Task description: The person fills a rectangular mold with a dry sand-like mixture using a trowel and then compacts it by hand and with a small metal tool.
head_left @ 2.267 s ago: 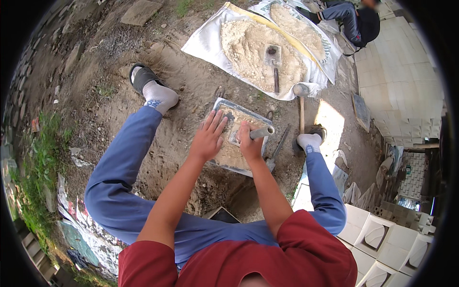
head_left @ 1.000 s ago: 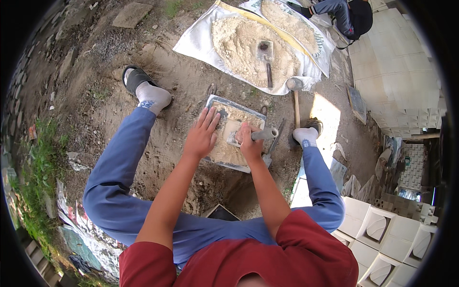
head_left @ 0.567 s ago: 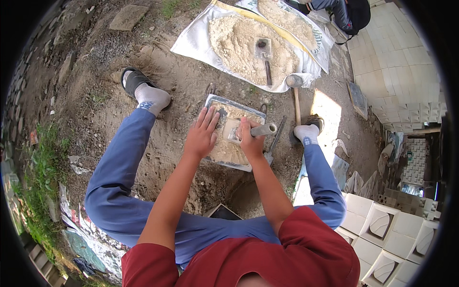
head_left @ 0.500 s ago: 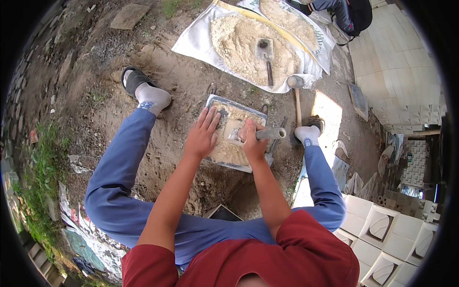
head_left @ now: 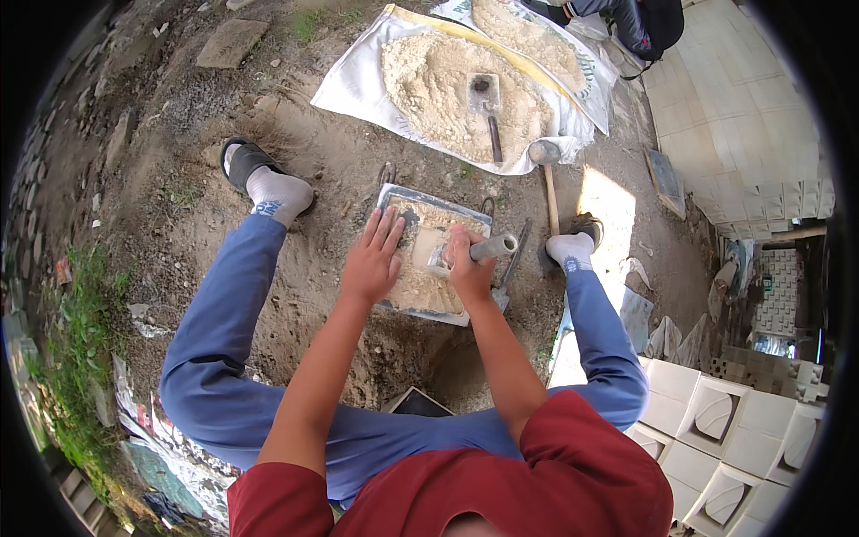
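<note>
Person's got two bare hands, one left hand (head_left: 371,261) and one right hand (head_left: 463,262), plus one rectangular frame (head_left: 438,202) and one pipe-handled tool (head_left: 493,246). Two heaps of pale powder (head_left: 425,76) (head_left: 528,36), just one scoop (head_left: 484,92), one mallet (head_left: 544,153). Two dark sandals (head_left: 247,166) (head_left: 588,231), two whitish socks (head_left: 279,193) (head_left: 571,247). One other person (head_left: 617,16) up top. Pale blocks (head_left: 671,394) on the right? Loads, can't get an exact number, some get cut off.

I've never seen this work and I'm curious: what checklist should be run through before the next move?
1. Left hand on the tray: ok, flat along its left side.
2. Right hand gripping the tool: ok.
3. Powder evenly smooth: not ok, smooth in one patch, rougher elsewhere.
4. Powder firm under the tool: cannot tell, hidden.
5. Mallet away from both hands: ok, by the right foot.
</note>
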The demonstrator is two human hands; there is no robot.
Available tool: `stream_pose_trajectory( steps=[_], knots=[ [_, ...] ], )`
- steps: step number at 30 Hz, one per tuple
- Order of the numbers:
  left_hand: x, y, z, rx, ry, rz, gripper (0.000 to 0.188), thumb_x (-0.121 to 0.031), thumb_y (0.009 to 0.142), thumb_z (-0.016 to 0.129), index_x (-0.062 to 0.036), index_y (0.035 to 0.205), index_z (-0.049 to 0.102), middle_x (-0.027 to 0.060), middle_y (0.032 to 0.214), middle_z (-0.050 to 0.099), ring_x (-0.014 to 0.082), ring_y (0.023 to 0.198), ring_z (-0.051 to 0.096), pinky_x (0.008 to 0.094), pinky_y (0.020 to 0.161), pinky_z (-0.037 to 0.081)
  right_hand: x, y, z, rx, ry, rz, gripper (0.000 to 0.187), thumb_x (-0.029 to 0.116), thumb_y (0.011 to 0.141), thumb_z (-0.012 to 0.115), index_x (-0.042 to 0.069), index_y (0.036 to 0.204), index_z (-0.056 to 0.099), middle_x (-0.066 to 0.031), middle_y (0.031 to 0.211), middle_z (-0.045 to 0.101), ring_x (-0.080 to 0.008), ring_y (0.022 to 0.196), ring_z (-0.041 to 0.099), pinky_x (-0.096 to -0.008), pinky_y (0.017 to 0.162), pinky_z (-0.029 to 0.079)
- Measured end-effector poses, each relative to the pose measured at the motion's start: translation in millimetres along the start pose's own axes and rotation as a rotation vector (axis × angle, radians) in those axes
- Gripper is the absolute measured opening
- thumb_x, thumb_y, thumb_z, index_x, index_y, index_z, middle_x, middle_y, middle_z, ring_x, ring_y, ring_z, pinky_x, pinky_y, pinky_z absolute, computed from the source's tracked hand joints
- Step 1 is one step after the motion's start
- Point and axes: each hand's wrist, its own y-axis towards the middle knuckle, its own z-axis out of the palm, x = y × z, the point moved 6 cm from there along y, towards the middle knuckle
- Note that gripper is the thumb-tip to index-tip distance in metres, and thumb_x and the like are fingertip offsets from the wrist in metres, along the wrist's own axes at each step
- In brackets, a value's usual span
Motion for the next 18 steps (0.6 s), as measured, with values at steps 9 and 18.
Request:
stream_pose_trajectory(
  steps=[9, 18],
  knots=[
    [-2, 1, 0, 0.019, 0.046, 0.004, 0.072, -0.022, 0.092, 0.056, -0.0136, 0.161, 0.040, 0.0091, 0.172, 0.030, 0.0321, 0.160, 0.024, 0.0474, 0.119, 0.039, 8, 0, -18, -0.042, 0.045, -0.071, 0.046, 0.019, 0.109, 0.054, 0.008, 0.066, 0.041, 0.0026, 0.060, 0.040, -0.0086, 0.052, 0.033, -0.0317, 0.051, 0.025],
    [-3, 1, 1, 0.019, 0.077, 0.006, 0.072, -0.024, 0.093, 0.055, -0.0133, 0.162, 0.039, 0.0096, 0.172, 0.030, 0.0322, 0.160, 0.024, 0.0481, 0.118, 0.040, 9, -1, -34, -0.059, 0.096, 0.012, 0.046, 0.018, 0.109, 0.053, 0.009, 0.067, 0.038, 0.0021, 0.059, 0.036, -0.0095, 0.052, 0.031, -0.0320, 0.051, 0.025]
  ],
)
